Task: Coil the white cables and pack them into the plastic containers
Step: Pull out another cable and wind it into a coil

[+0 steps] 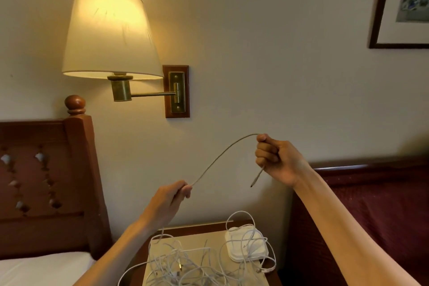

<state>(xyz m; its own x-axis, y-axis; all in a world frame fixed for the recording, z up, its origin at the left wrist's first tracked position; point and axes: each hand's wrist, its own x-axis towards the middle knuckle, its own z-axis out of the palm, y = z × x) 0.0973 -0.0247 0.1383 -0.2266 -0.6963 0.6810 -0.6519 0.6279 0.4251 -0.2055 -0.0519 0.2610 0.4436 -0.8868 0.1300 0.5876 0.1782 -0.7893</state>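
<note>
the fingers of the left hand (173,195) are curled in, with the white cable (222,155) pinched between thumb and forefinger at its upper tip. the fingers of the right hand (277,160) are closed into a loose fist around the same cable, which is gripped near its free end.

from the left: the wooden headboard (46,169) and its post are seen at the left edge, with white bedding (44,267) below. above them, the lit wall lamp (109,35) is carried out from its wall plate on a brass arm. open wall is left between the lamp and the hands. the left forearm is raised from the bottom edge, and the hand is held in the air above the bedside table (197,237).

the cable is stretched in an upward arc from the left hand to the right hand, which is held higher and well apart from it. a short tail with the connector (254,182) is left hanging below the right fist. the right forearm is angled up from the lower right corner, in front of the dark red upholstered headboard (371,204). a framed picture (399,4) is cut by the upper right edge.

on the table below, a tangle of white cables (185,264) is spread across the surface and over its front edge. a stack of white plastic containers (247,245) is set to the right of the tangle, with cable loops draped over it.
</note>
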